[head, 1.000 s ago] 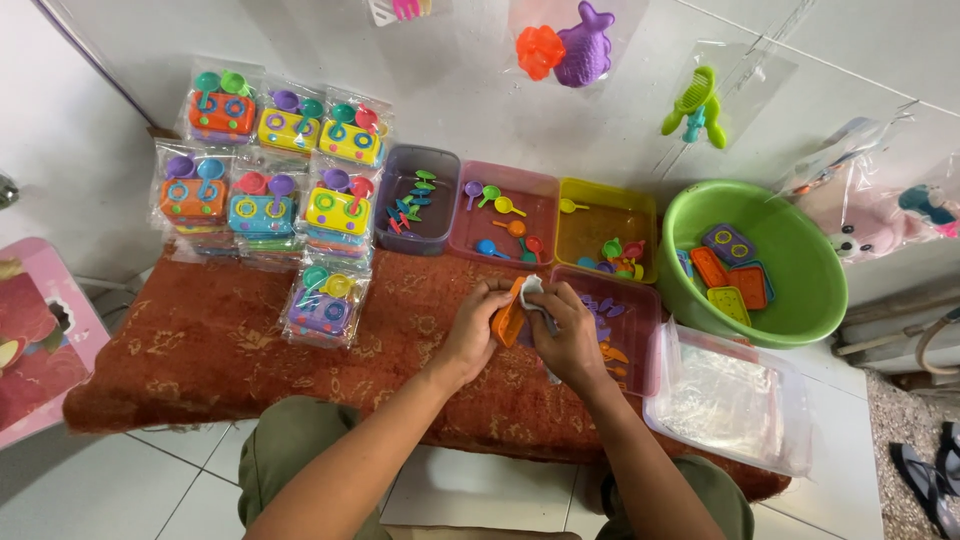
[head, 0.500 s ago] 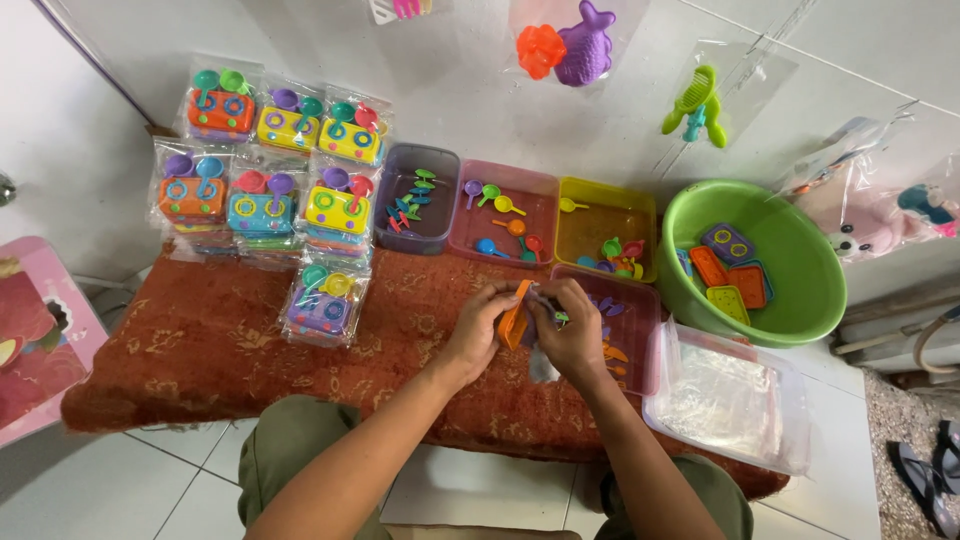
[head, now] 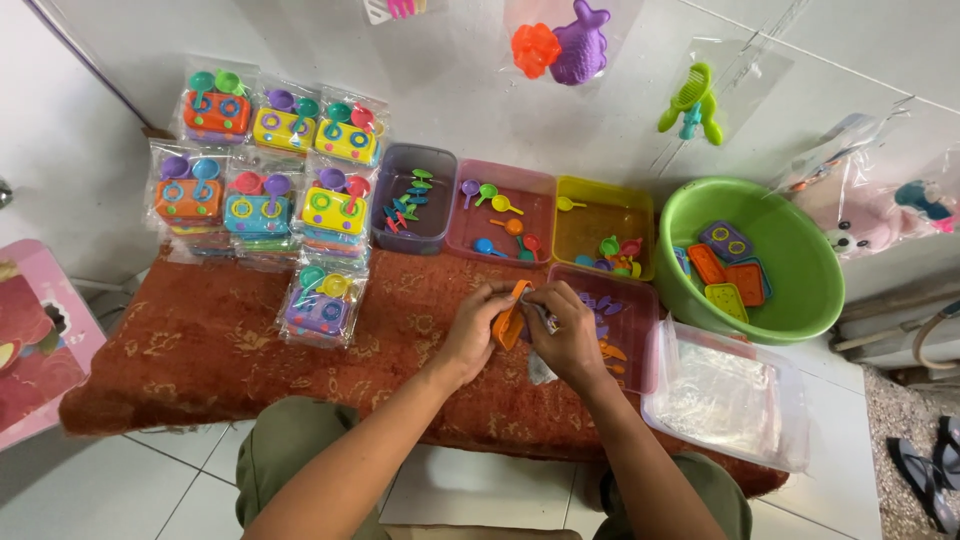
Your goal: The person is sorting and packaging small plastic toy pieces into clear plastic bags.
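Hands together at centre: our left hand (head: pixel 478 328) pinches an orange toy tray (head: pixel 512 318) upright, our right hand (head: pixel 568 335) grips a clear bag (head: pixel 541 368) against it. At one o'clock, sorted bins (head: pixel 503 210); at eleven, packed sets (head: pixel 258 208) stacked aside.

White tiled floor (head: pixel 150 490), pale wall (head: pixel 470 60)
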